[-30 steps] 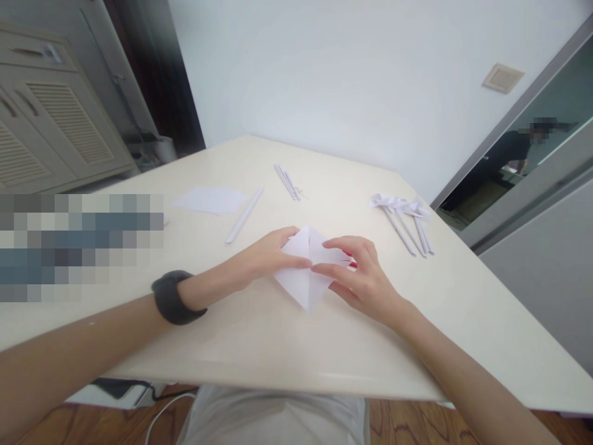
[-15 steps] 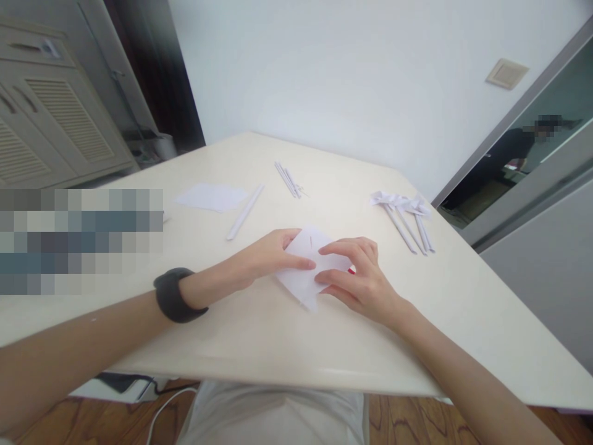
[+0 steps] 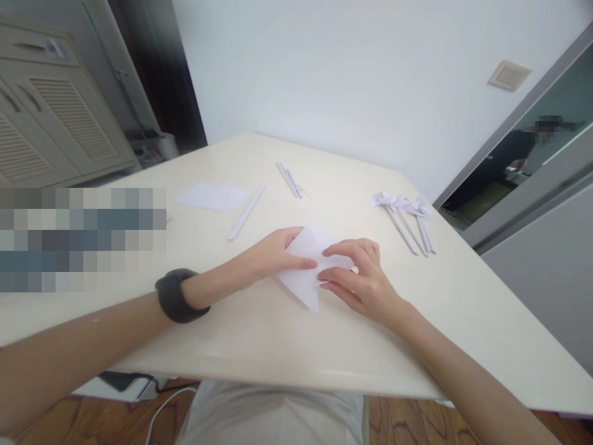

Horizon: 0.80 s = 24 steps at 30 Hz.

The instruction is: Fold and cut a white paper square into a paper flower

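A white square of paper (image 3: 301,279) lies tilted near the middle of the table, one corner pointing toward me and standing a little off the tabletop. My left hand (image 3: 282,256) grips its left side, thumb flat on top and the other fingers underneath. My right hand (image 3: 359,272), its fingers curled, holds the right side, with thumb and fingertips bent in on the paper close to my left thumb. A small red and white bit of something shows behind the right fingers; most of it is hidden.
Loose white sheets (image 3: 213,196) and a thick paper roll (image 3: 247,213) lie at the left. Thin paper sticks (image 3: 290,179) lie farther back. Several paper pinwheels (image 3: 403,207) on rolled sticks rest at the right. The white table (image 3: 296,352) meets a wall.
The short dark line near the paper's far corner no longer shows. The paper's near corner has shifted slightly. Both hands stay almost in place.
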Motion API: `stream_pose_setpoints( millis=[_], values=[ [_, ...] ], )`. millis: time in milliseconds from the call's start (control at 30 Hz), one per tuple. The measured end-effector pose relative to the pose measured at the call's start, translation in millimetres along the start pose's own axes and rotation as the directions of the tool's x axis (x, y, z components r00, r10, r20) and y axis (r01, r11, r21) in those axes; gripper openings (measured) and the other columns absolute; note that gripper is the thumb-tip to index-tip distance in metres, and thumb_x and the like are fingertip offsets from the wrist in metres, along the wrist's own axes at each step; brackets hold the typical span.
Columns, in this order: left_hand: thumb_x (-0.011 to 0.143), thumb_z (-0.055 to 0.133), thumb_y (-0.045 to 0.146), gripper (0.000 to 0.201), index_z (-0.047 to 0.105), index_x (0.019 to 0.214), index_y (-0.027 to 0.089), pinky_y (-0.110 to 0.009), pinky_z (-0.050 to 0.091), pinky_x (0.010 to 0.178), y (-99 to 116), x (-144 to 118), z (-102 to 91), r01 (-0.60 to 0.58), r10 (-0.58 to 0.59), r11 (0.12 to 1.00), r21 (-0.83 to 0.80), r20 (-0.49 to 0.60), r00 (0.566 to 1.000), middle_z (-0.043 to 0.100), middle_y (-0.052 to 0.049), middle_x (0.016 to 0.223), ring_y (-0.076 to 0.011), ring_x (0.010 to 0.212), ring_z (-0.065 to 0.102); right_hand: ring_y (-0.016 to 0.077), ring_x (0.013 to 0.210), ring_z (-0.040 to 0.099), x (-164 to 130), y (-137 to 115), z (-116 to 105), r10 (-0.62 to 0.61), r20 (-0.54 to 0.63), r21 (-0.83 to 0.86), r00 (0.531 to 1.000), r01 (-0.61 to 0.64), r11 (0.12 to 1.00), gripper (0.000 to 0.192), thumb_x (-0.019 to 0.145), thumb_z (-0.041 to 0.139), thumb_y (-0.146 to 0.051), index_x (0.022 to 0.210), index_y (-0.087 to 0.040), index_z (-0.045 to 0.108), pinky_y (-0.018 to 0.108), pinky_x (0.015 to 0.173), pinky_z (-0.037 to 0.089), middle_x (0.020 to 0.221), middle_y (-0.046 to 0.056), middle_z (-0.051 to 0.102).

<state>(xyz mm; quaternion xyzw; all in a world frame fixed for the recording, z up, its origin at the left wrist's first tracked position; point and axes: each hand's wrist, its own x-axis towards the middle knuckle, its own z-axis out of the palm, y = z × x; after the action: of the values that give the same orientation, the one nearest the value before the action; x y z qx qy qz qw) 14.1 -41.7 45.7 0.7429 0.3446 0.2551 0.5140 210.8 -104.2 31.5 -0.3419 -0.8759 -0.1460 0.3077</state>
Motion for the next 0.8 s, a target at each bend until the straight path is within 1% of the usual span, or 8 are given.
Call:
stream_pose_setpoints(
  millis=[100, 200, 300, 400, 500, 567, 700, 800],
  values=[
    [0.07, 0.061, 0.032, 0.029, 0.057, 0.095, 0.019, -0.026, 0.044, 0.063, -0.7, 0.2, 0.2, -0.003, 0.003, 1.0, 0.006, 0.013, 1.0, 0.063, -0.001, 0.09, -0.0183, 0.079, 0.059, 0.0192, 0.099, 0.05, -0.9, 1.1, 1.0, -0.015, -0.032, 0.017, 0.999, 0.015, 1.0, 0.01, 0.085, 0.055, -0.027, 0.081, -0.021, 0.062, 0.038, 0.087, 0.032, 0.108, 0.006, 0.058],
    [0.07, 0.061, 0.033, 0.029, 0.057, 0.095, 0.019, -0.025, 0.044, 0.062, -1.1, 0.8, 1.3, -0.015, 0.015, 1.0, 0.011, 0.028, 1.0, 0.062, -0.001, 0.088, -0.0175, 0.077, 0.058, 0.0203, 0.099, 0.05, -3.0, 0.8, 0.4, -0.03, -0.025, 0.063, 0.999, 0.032, 0.998, 0.012, 0.085, 0.054, -0.027, 0.083, -0.02, 0.063, 0.039, 0.087, 0.032, 0.109, 0.007, 0.057],
    [0.07, 0.061, 0.034, 0.028, 0.057, 0.093, 0.019, -0.025, 0.044, 0.064, -1.0, 2.0, 1.6, -0.042, 0.04, 0.995, 0.089, 0.021, 0.999, 0.062, 0.0, 0.088, -0.0177, 0.077, 0.057, 0.021, 0.098, 0.051, -4.1, -0.4, -2.0, -0.017, -0.022, 0.145, 1.0, 0.02, 0.989, 0.017, 0.087, 0.048, -0.029, 0.088, -0.02, 0.062, 0.04, 0.086, 0.033, 0.109, 0.007, 0.056],
    [0.069, 0.062, 0.034, 0.029, 0.057, 0.093, 0.018, -0.026, 0.043, 0.066, -1.1, 3.1, 0.8, -0.059, 0.048, 0.977, 0.203, 0.056, 0.997, 0.062, -0.001, 0.09, -0.0193, 0.081, 0.058, 0.0204, 0.099, 0.05, -1.9, -0.8, -4.6, 0.117, -0.053, 0.195, 0.992, -0.105, 0.975, 0.016, 0.087, 0.048, -0.025, 0.097, -0.02, 0.06, 0.039, 0.087, 0.036, 0.107, 0.008, 0.055],
    [0.07, 0.061, 0.033, 0.03, 0.057, 0.096, 0.019, -0.026, 0.043, 0.07, -1.4, 1.6, 1.0, -0.098, 0.06, 0.958, 0.27, 0.144, 0.988, 0.063, -0.001, 0.095, -0.0198, 0.085, 0.058, 0.0202, 0.102, 0.048, 1.9, 1.1, -4.7, 0.298, -0.076, 0.25, 0.952, -0.271, 0.929, 0.019, 0.085, 0.051, -0.023, 0.104, -0.019, 0.055, 0.037, 0.087, 0.04, 0.107, 0.008, 0.053],
    [0.071, 0.061, 0.031, 0.032, 0.057, 0.1, 0.02, -0.026, 0.042, 0.071, -1.3, -0.8, 2.6, -0.136, 0.081, 0.943, 0.304, 0.187, 0.979, 0.063, -0.001, 0.099, -0.0195, 0.085, 0.058, 0.0198, 0.104, 0.048, 3.5, 3.0, -2.6, 0.389, -0.036, 0.298, 0.921, -0.362, 0.883, 0.021, 0.084, 0.054, -0.024, 0.104, -0.019, 0.054, 0.036, 0.088, 0.042, 0.108, 0.008, 0.052],
    [0.072, 0.059, 0.027, 0.035, 0.056, 0.107, 0.021, -0.025, 0.041, 0.073, -0.4, -5.1, 7.1, -0.208, 0.135, 0.921, 0.33, 0.233, 0.963, 0.063, -0.001, 0.104, -0.0189, 0.088, 0.058, 0.0181, 0.101, 0.05, 3.9, 3.7, 2.6, 0.449, 0.09, 0.372, 0.889, -0.448, 0.813, 0.015, 0.084, 0.055, -0.025, 0.098, -0.021, 0.055, 0.034, 0.087, 0.044, 0.104, 0.006, 0.053],
    [0.074, 0.057, 0.025, 0.034, 0.056, 0.108, 0.021, -0.024, 0.04, 0.072, -0.7, -6.3, 9.0, -0.237, 0.152, 0.911, 0.336, 0.261, 0.953, 0.064, -0.001, 0.101, -0.0181, 0.084, 0.059, 0.0176, 0.1, 0.05, 4.2, 0.2, 2.9, 0.44, 0.111, 0.404, 0.891, -0.445, 0.799, 0.011, 0.083, 0.055, -0.022, 0.094, -0.02, 0.056, 0.034, 0.087, 0.044, 0.101, 0.006, 0.054]
  ],
)
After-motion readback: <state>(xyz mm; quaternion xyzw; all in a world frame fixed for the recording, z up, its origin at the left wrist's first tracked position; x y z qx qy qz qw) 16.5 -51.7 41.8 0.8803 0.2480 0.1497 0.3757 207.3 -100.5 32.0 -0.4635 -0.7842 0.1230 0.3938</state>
